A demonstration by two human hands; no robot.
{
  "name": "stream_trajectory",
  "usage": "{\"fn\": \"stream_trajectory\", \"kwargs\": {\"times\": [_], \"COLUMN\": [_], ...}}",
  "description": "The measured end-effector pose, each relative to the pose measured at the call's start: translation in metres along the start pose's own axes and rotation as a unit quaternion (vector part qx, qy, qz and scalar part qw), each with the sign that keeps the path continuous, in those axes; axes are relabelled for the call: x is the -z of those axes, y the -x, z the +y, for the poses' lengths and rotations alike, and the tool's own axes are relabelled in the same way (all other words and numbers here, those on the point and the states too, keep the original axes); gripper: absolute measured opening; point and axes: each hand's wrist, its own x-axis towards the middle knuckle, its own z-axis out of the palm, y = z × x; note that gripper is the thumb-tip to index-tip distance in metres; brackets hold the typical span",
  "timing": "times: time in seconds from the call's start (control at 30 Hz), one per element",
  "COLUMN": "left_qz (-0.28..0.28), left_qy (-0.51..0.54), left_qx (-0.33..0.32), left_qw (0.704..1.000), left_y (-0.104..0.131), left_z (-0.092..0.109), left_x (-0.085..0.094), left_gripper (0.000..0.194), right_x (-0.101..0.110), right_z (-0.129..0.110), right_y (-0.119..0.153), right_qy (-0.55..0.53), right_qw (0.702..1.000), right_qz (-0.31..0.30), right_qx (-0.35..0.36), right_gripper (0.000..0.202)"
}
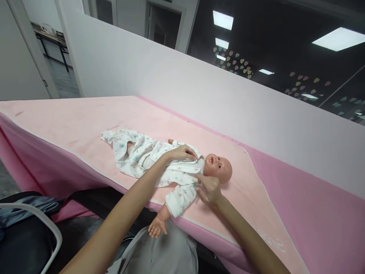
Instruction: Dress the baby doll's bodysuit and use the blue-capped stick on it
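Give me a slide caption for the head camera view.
Left hand and right hand at the upper part of a printed white outfit on a doll lying on pink fabric.

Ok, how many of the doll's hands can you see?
2: the near hand sticks out past the near edge of the table; the far hand shows on the other side, only partly in view.

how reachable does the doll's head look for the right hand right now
Likely yes: the right hand is close beside the doll's head, with nothing visible between them, and the left hand is over the white outfit, out of the way.
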Motion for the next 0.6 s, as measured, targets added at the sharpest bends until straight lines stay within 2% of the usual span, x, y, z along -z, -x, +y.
{"fn": "stream_trajectory", "kwargs": {"times": [0.1,0.2,0.3,0.43,0.6], "left_qz": [-0.007,-0.009,-0.009,-0.007,-0.019], "left_qy": [0.012,0.023,0.028,0.035,0.037], "left_qx": [0.000,-0.004,-0.004,-0.001,-0.004], "left_qw": [1.000,1.000,1.000,0.999,0.999], "left_y": [0.001,0.002,0.001,-0.001,-0.002], "left_z": [0.001,0.001,0.000,0.000,-0.002], "left_x": [0.001,0.002,0.002,0.001,0.002], "left_gripper": [0.015,0.016,0.017,0.015,0.018], "right_x": [-0.010,-0.022,-0.033,-0.041,-0.046], "right_z": [0.002,0.001,-0.001,-0.002,-0.003], "right_y": [-0.014,-0.017,-0.012,-0.006,-0.005], "right_qy": [0.055,0.054,0.056,0.027,-0.028], "right_qw": [0.997,0.996,0.992,0.983,0.965], "right_qz": [0.046,0.045,0.072,0.096,0.097], "right_qx": [-0.031,-0.053,-0.085,-0.152,-0.241], "right_gripper": [0.023,0.028,0.030,0.028,0.033]}}
